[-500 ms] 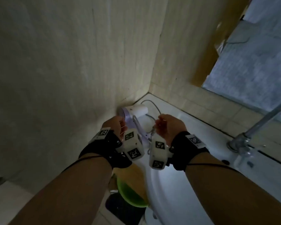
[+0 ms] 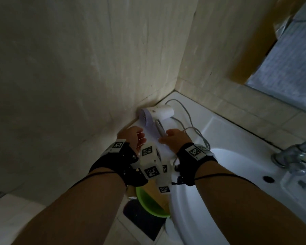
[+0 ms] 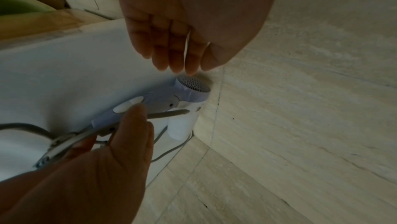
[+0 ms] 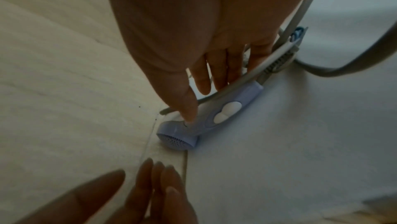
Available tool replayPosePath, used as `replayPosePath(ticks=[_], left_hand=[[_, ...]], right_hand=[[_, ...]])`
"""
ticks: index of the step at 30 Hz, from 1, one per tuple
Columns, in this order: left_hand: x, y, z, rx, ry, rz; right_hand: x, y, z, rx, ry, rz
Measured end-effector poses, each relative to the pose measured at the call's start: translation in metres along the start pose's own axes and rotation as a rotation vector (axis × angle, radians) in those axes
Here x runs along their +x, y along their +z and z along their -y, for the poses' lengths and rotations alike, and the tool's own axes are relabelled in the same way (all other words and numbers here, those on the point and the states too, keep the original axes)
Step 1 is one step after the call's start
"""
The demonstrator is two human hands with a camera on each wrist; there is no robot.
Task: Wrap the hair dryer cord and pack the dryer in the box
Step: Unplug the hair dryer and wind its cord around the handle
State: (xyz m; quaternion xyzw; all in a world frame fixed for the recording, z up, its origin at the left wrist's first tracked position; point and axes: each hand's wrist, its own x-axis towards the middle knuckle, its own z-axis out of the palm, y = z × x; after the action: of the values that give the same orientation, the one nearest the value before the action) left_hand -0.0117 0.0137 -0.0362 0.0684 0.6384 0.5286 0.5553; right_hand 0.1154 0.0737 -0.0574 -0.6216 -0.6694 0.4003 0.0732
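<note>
Hair dryer [image 2: 157, 114] lies on the white sink [image 2: 237, 138] ledge, tucked into the tiled wall [image 2: 78, 68] corner, grille end against the wall, handle pointing toward the person. Right hand [image 2: 176, 140] grasps the handle, thumb on the hinge, fingers pinning a run of the grey cord [image 2: 193, 128] along it; the rest of the cord loops loose on the ledge behind. Left hand [image 2: 133, 138] is released, fingers straight, hovering just beside the grille, touching nothing.

No legible text; perhaps only coded square markers [image 2: 146, 151] on the wrist rigs.
</note>
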Motion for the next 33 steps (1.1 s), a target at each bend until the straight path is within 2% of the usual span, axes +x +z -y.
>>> replayPosePath(ticks=[4, 8, 11, 13, 18, 23, 25, 28, 29, 33], left_hand=[[0.007, 0.003, 0.006, 0.018, -0.021, 0.005], [0.009, 0.007, 0.013, 0.034, -0.031, 0.034], [0.009, 0.008, 0.014, 0.049, -0.051, 0.053], [0.011, 0.01, 0.016, 0.065, -0.067, 0.064], [0.013, 0.02, 0.022, 0.15, -0.067, 0.108], [-0.003, 0.031, 0.023, 0.168, -0.037, 0.265], [-0.013, 0.035, 0.019, 0.159, -0.008, 0.253], [-0.024, 0.035, 0.01, 0.116, 0.05, 0.119], [-0.03, 0.034, 0.01, 0.146, 0.124, 0.131], [-0.053, 0.033, 0.007, 0.086, 0.103, 0.205]], right_hand=[[0.004, 0.003, -0.004, -0.124, 0.03, -0.002], [0.008, 0.005, -0.008, -0.13, 0.079, -0.037], [0.009, 0.006, -0.011, -0.338, 0.086, -0.025], [0.008, 0.007, -0.015, -0.396, 0.075, -0.025], [0.003, 0.003, -0.013, -0.27, 0.017, -0.015], [-0.017, -0.005, 0.001, -0.196, -0.095, 0.006], [-0.028, -0.01, 0.004, -0.128, -0.159, 0.017], [-0.044, -0.016, 0.004, -0.015, -0.265, 0.029], [-0.048, -0.018, 0.002, 0.052, -0.271, 0.023], [-0.063, -0.038, -0.007, 0.288, -0.25, -0.066]])
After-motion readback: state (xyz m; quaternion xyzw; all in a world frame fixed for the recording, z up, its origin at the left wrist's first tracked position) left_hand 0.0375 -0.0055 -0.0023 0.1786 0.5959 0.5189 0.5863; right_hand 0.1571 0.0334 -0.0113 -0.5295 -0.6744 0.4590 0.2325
